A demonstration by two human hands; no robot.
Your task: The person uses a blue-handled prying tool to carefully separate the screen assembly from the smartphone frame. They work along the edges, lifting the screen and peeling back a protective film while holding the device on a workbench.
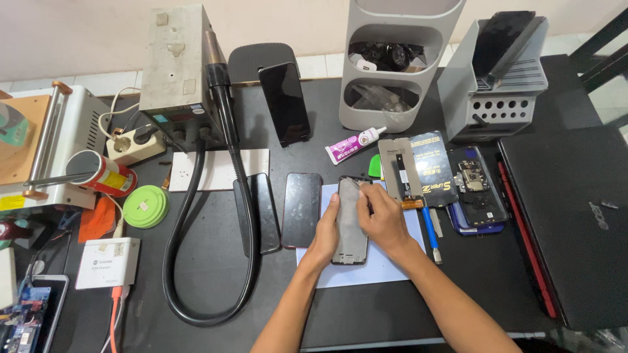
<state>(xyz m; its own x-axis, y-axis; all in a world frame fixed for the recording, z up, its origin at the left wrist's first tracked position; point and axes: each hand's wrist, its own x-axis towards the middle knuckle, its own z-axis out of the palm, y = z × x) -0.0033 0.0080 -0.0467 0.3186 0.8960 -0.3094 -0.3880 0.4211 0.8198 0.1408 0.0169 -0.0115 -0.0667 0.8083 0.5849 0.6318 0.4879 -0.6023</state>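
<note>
A black table (216, 287) fills most of the frame, its front edge running along the bottom. Behind it, across the top of the frame, a plain pale pink wall (78, 33) rises from a floor of light tiles (320, 65), a strip of which shows between wall and tabletop. At the upper right corner, dark chair bars (605, 46) cross over more pale tiling. The light is soft and even, throwing only faint shadows, with a dull sheen on the tabletop toward the lower middle.
</note>
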